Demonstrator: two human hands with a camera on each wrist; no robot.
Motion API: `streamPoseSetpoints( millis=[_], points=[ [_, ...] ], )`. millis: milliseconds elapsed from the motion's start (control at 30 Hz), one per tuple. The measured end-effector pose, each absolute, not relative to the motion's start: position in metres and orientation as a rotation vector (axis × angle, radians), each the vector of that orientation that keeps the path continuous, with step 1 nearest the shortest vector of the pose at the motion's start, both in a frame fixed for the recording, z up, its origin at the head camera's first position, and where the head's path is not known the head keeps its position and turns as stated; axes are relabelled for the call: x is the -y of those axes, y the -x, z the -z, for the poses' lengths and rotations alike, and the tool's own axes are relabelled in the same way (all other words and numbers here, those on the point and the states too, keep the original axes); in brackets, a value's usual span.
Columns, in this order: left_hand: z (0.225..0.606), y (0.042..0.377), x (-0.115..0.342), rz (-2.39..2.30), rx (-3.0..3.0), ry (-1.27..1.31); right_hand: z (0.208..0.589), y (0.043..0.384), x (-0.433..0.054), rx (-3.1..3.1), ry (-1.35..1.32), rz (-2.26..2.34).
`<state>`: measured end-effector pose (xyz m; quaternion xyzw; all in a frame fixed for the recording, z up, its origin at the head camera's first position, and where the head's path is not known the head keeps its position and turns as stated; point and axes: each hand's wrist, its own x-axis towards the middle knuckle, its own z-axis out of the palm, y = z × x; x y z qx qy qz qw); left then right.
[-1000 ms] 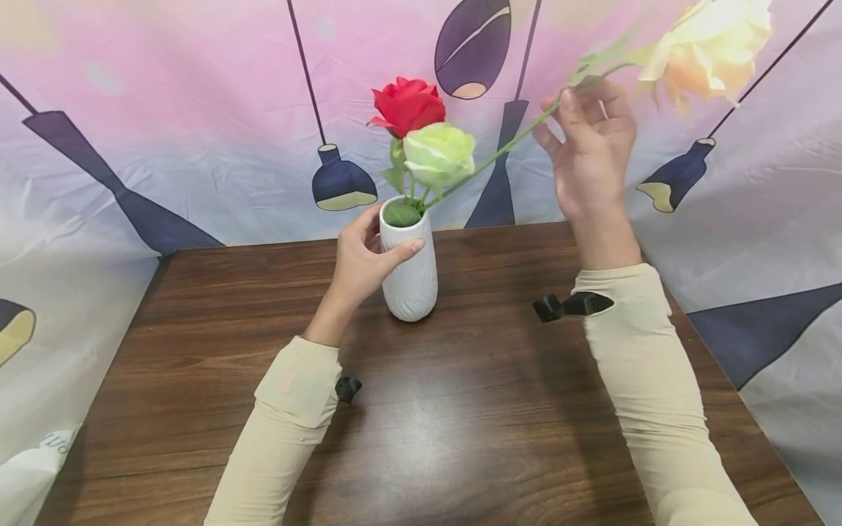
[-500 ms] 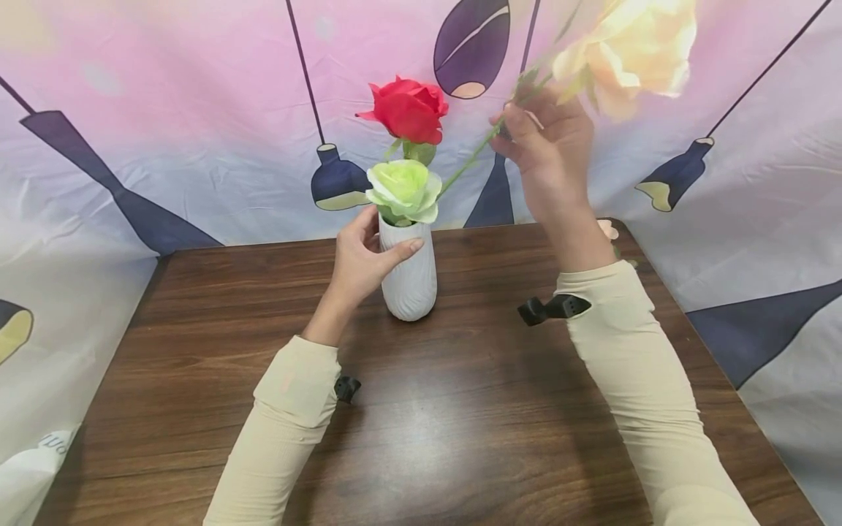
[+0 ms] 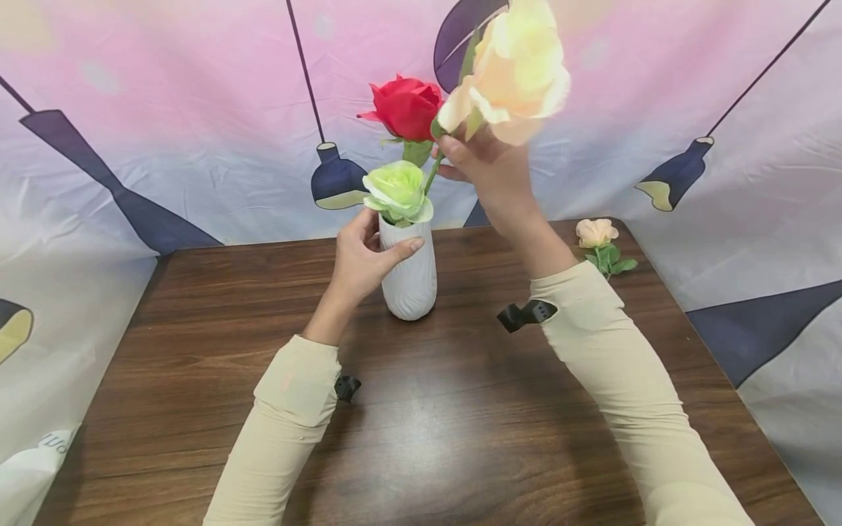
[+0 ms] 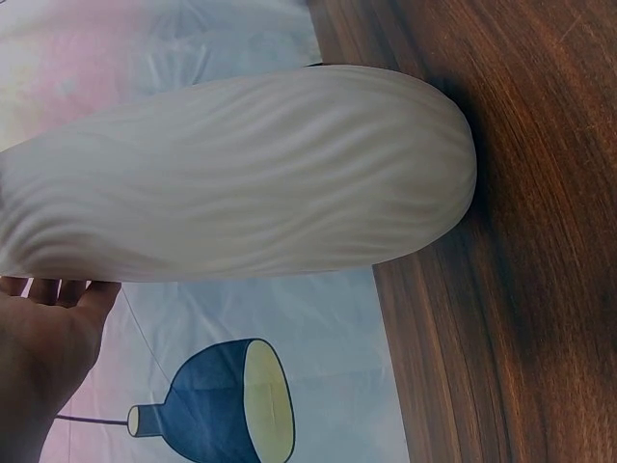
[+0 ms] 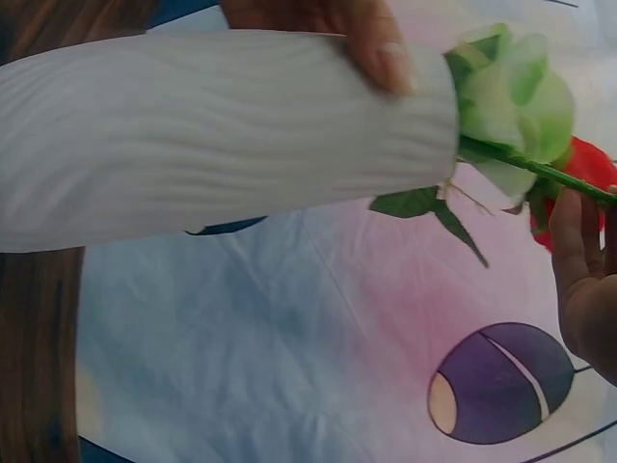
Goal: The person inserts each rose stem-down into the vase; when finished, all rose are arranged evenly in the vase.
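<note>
Plainly, a dark wood-grain table [image 3: 421,409] sits before a pink-and-blue cloth [image 3: 217,95] printed with lamps [image 3: 340,179]. Since a second ago, the right hand [image 3: 496,179] has swung left, and a small peach flower [image 3: 597,232] now shows at the far right corner. Pinched by its stem in that hand, the full cream rose [image 3: 513,73] leans above and right of the ribbed white vase [image 3: 413,281], near a red rose [image 3: 408,107] and a green rose [image 3: 397,186]; the left hand [image 3: 365,259] grips the vase.

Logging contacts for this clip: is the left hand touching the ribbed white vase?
Touching: the head view shows the left hand gripping the ribbed white vase, thumb laid across its front.
</note>
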<state>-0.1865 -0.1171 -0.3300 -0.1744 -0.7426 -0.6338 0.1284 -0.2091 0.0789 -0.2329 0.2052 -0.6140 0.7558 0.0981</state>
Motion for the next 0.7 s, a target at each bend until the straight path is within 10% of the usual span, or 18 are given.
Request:
streamPoseSetpoints(
  millis=[700],
  points=[
    [0.331, 0.185, 0.116, 1.861, 2.168, 0.468, 0.26, 0.216, -0.07, 2.255, -0.773, -1.735]
  ],
)
